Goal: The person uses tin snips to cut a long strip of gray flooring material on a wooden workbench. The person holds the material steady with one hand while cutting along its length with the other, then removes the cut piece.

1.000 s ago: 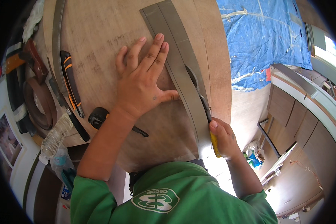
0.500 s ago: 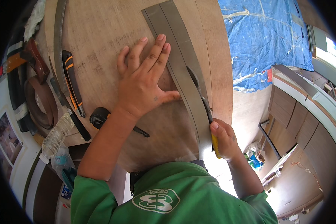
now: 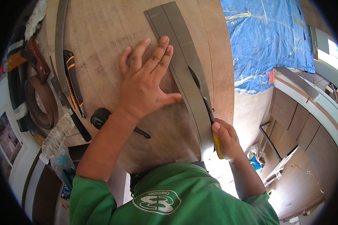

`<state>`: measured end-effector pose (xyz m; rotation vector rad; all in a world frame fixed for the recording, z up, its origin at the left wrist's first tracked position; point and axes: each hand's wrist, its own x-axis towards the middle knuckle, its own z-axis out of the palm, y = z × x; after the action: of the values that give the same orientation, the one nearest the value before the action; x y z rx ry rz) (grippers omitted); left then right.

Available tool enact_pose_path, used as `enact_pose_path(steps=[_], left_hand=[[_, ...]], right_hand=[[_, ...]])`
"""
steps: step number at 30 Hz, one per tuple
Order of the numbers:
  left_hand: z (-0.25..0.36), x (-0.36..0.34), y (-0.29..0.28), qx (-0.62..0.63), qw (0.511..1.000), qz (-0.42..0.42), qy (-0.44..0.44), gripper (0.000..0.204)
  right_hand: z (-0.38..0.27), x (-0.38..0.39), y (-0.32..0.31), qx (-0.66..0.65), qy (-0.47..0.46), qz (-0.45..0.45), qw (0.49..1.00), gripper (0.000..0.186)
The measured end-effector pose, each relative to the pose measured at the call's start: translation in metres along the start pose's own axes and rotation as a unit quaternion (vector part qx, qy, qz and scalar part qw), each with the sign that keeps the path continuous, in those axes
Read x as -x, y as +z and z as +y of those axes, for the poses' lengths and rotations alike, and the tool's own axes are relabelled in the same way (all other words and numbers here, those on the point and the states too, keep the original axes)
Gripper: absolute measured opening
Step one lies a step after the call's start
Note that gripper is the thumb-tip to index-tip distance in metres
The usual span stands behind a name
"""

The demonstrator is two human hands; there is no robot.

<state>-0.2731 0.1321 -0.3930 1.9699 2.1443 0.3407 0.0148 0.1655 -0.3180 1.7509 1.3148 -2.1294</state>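
A long grey-brown strip of thin sheet, marked with a dark line along its length, lies on the wooden board. My left hand rests flat with fingers spread, its fingertips and thumb on the strip's left edge. At the strip's near right part, my right hand is closed round the yellow handle of a pair of tin snips. The dark blades reach up into the strip, which is split lengthwise there. How far the handles are apart is hidden by the hand.
Left of my left arm lie a utility knife, a black-handled knife and a black tool, partly under the forearm. A rolled brown band and a plastic bottle are farther left. Blue sheeting covers the far right beyond the wooden board.
The strip and my left hand have shifted very slightly to the right. The snips and my right hand look almost the same.
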Motion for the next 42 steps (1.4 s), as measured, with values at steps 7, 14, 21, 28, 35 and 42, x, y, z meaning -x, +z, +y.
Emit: enact_pose_path(steps=[7, 14, 21, 28, 35, 42], left_hand=[[-0.0011, 0.0002, 0.0005, 0.008, 1.0, 0.002, 0.002, 0.118], [-0.0019, 0.0003, -0.0007, 0.0, 1.0, 0.003, 0.01, 0.118], [-0.0004, 0.0001, -0.0012, 0.023, 1.0, 0.007, 0.003, 0.116], [0.0012, -0.0008, -0.0044, 0.057, 0.998, 0.01, -0.006, 0.114], [0.0023, -0.0012, -0.0046, 0.059, 0.998, 0.014, -0.006, 0.115], [0.0016, -0.0013, -0.0045, 0.05, 0.999, 0.011, -0.005, 0.114]], right_hand=[[-0.0014, 0.0009, -0.0003, 0.019, -0.003, 0.001, 1.0, 0.046], [-0.0084, -0.0023, -0.0008, 0.05, -0.011, 0.006, 0.999, 0.047], [-0.0042, -0.0025, 0.0015, 0.023, -0.002, 0.007, 1.0, 0.047], [-0.0062, -0.0045, 0.0034, 0.035, -0.015, 0.012, 0.999, 0.046], [-0.0046, -0.0068, 0.0058, 0.006, -0.015, 0.011, 1.0, 0.044], [-0.0034, -0.007, 0.0024, 0.026, -0.015, 0.013, 0.999, 0.045]])
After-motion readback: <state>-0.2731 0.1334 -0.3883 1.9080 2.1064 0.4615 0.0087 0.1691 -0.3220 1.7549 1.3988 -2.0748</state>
